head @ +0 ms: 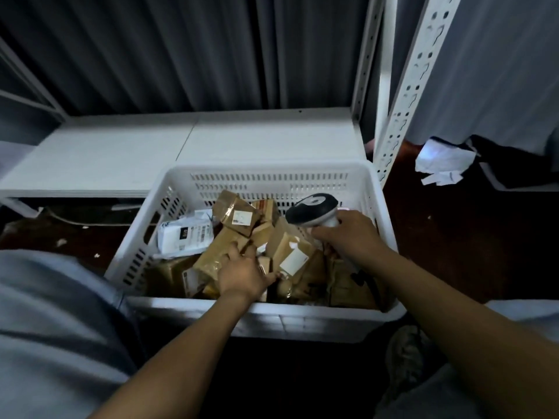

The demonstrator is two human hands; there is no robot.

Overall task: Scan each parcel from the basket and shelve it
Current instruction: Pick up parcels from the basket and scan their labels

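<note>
Nearest, a grey-trousered knee (pixel 45 328) lies below and to the left of the left hand (pixel 242 275), and a mottled shoe (pixel 408 358) sits on the dark floor below the right hand (pixel 348 235). Both bare forearms reach over the near rim of a white slotted plastic basket (pixel 211 179).

The left hand is inside the basket, its fingers bent over the top of a brown cardboard parcel (pixel 211 255) wrapped in clear tape, thumb out to the right. The right hand, to its right and a little farther, is wrapped round the grip of a barcode scanner (pixel 314 208), whose black-and-white head points left over the parcels.

Between the two hands lies a tilted brown box with a blank-looking white label (pixel 293 258). Just beyond the left hand a smaller brown packet (pixel 239 211) carries a printed sticker, too small to read. Left of that hand a white poly mailer (pixel 184 234) shows a black patch and a barcode strip; the writing is not legible.

Beyond the basket is a low white shelf (pixel 181 146), touching its far rim. A slotted white upright (pixel 408 86) stands beyond the right hand, crumpled white paper (pixel 441 161) lies farther right on the floor, and a grey curtain (pixel 181 55) hangs behind.
</note>
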